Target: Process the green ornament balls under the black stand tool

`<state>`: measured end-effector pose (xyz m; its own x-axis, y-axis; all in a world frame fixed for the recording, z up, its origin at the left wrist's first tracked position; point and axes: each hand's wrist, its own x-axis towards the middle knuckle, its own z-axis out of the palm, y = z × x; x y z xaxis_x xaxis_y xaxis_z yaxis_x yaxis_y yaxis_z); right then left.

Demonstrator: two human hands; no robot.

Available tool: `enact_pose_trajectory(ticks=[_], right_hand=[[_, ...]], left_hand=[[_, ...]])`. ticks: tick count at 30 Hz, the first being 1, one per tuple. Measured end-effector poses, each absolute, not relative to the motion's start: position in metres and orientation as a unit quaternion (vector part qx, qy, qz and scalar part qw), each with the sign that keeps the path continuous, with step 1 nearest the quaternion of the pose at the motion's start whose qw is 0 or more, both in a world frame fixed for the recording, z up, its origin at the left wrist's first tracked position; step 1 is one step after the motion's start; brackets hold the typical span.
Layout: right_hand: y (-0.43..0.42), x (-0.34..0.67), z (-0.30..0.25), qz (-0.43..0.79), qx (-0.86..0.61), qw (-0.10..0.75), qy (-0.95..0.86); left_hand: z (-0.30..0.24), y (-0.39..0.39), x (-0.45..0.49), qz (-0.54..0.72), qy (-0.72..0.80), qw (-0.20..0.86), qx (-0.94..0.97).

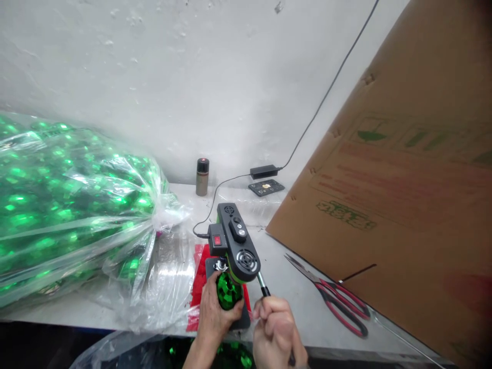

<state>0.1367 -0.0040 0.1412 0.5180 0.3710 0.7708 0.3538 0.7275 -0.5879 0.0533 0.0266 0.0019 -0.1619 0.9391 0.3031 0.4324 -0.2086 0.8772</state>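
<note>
A shiny green faceted ball (229, 291) sits in my left hand (216, 307), its fingers wrapped round the ball's left and lower sides. The ball is under the head of a small black bench machine (239, 241), which looks like a mini drill press with a red switch. Whatever lies between the head and the ball is hidden. My right hand (273, 328) is closed around the machine's lever (263, 285), a metal rod with a black grip, just right of the ball. Red tape or sheet (199, 282) lies beneath the machine's dark base.
A clear bag (77, 215) of green balls fills the left side. Red-handled scissors (334, 300) lie at right, beside a large leaning cardboard sheet (384, 195). A can (202, 177), a power adapter (265, 171) and a dark phone-like slab (266, 187) are near the wall.
</note>
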Motion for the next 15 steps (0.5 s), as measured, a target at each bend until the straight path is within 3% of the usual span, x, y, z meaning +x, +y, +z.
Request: enact_pose_trajectory(ticks=[5,11,15], right_hand=[[-0.006,0.145,0.134,0.006,-0.369,0.77,-0.521],[-0.007,0.149,0.199,0.076,-0.408,0.759,-0.502],[-0.004,0.146,0.22,0.084,-0.414,0.762,-0.491]], left_hand=[[0.011,0.026,0.054,0.493,0.59,0.279,0.575],[0.03,0.029,0.042,0.482,0.579,0.337,0.564],[0.01,-0.005,0.028,0.488,0.547,0.318,0.601]])
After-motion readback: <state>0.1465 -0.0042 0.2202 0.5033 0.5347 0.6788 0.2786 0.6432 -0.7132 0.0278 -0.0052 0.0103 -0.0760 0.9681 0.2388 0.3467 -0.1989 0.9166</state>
